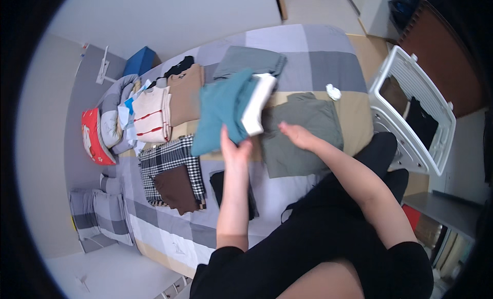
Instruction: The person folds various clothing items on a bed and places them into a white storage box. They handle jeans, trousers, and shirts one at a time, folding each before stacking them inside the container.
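Note:
My left hand (235,148) grips the near edge of a folded teal garment (219,110), blurred by motion, with its thumb and fingers. A white folded piece (259,104) shows along the teal garment's right side. My right hand (296,134) is off to the right with nothing in it, fingers apart, above a grey-green garment (304,156) spread on the bed. Behind the teal garment lies a folded grey garment (250,60). To its left are a tan sweater (186,94) and a cream knit with red marks (152,110).
A houndstooth cloth (165,152) bears a brown folded garment (178,189); a black folded garment (217,187) lies beside my left forearm. A crumpled white item (333,92) rests near the bed's right end. A white laundry basket (427,160) holding clothes stands at right. Pillows (111,214) lie at left.

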Available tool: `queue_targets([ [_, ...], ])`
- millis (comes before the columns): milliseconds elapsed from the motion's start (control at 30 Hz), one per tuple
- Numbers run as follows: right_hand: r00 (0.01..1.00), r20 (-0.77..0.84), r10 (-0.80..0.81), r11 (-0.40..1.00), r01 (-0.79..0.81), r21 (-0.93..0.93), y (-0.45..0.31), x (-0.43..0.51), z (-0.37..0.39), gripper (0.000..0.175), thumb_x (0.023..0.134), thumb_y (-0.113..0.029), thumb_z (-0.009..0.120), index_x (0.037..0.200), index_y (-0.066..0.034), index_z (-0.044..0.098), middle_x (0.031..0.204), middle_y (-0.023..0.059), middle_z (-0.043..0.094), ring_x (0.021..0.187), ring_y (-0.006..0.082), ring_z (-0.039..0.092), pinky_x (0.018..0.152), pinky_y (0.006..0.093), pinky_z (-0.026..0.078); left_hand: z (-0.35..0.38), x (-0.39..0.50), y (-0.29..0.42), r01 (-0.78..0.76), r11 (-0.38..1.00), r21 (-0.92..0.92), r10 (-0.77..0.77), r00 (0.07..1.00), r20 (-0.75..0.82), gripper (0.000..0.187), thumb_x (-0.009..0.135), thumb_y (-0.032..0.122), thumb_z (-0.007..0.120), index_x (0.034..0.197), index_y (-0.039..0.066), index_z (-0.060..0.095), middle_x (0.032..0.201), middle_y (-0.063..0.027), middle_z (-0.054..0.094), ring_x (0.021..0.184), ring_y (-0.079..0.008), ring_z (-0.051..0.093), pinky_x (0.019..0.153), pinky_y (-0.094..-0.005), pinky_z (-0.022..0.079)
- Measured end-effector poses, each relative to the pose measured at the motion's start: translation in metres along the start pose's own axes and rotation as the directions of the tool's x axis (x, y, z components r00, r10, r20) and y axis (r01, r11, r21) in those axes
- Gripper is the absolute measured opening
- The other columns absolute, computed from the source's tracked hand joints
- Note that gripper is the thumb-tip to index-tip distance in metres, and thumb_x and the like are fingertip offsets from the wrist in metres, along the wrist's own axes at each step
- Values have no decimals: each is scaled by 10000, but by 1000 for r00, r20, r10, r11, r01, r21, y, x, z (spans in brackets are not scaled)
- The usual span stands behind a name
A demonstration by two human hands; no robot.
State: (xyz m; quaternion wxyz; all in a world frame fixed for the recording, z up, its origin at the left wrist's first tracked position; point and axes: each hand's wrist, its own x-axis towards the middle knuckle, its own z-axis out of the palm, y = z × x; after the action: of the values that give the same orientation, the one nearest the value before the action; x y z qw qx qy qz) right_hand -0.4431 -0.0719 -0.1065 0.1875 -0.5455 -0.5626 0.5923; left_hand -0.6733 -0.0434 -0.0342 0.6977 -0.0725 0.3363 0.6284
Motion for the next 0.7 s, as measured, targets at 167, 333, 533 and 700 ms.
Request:
queue_targets([
  [167, 995, 96, 11, 96, -97, 991, 14, -76, -20, 671, 947, -513, 666, 1398, -35, 532, 1292, 141, 645, 1147, 268, 643, 964, 428, 539, -36, -137, -160, 268, 945, 189, -227, 950, -213, 460, 977, 232, 691, 1387, 142, 503, 1343, -61, 593, 1196, -201, 600, 1001, -389, 532],
  [333, 986, -32, 166, 416, -40, 908, 26, -133, -46, 491, 854, -37, 697, 1316, 50, 555, 1126, 159, 675, 987, 264, 688, 877, 395, 576, -35, -168, -187, 307, 869, 389, -265, 951, -159, 444, 1004, 236, 661, 1372, 59, 487, 1301, -68, 591, 1184, -187, 590, 1006, -365, 520],
  [533, 990, -139, -6, 575, 117, 810, 54, -158, -79, 511, 803, 61, 677, 1300, 20, 565, 1122, 117, 670, 1005, 210, 666, 880, 354, 552, -68, -177, -188, 592, 639, 492, -716, 691, 98, 425, 1017, 217, 635, 1365, 18, 495, 1293, -127, 612, 1210, -273, 600, 1068, -374, 493],
  [700, 975, -153, 159, 639, 17, 769, 89, -166, -92, 687, 834, -27, 748, 1436, 7, 418, 1295, 153, 596, 1178, 247, 606, 1001, 395, 514, -129, -133, -99, 700, 421, 577, -694, 658, -292, 343, 1021, 254, 609, 1225, -21, 580, 1355, -241, 568, 1305, -349, 550, 1059, -460, 514],
])
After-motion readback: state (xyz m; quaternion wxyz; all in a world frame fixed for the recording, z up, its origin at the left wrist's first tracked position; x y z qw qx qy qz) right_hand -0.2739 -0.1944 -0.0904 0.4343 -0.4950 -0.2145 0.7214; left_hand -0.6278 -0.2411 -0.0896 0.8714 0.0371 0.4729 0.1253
